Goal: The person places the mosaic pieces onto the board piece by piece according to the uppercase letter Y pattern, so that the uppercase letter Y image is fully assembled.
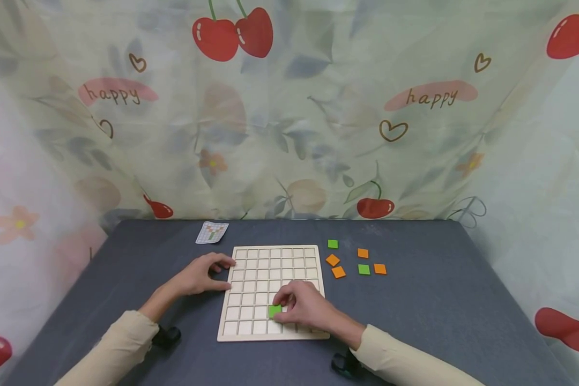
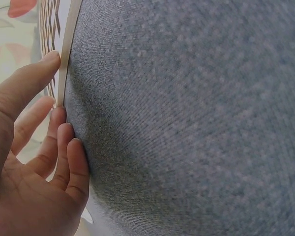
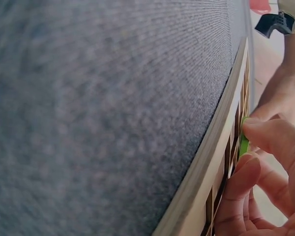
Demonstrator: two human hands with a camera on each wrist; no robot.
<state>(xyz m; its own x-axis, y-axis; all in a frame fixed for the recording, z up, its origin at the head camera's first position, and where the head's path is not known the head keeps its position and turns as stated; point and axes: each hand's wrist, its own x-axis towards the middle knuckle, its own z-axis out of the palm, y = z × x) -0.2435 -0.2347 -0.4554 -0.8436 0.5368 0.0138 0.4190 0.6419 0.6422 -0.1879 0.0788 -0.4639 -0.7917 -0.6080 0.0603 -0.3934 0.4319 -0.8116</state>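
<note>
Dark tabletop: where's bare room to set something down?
Bare tabletop: right of the loose orange and green tiles; left of the grid-pattern sheet. Crowded: the wooden grid board, left hand at its left edge, right hand pinching a green tile.

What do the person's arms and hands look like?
Left hand and right hand: bare, no gloves. Left sleeve and right sleeve: plain cream, wrinkled near the cuffs. Left wrist camera and right wrist camera: black, no cables visible.

Right hand (image 3: 273,173) pinches green tile (image 3: 244,143), seemingly touching wooden board (image 3: 211,147).
</note>
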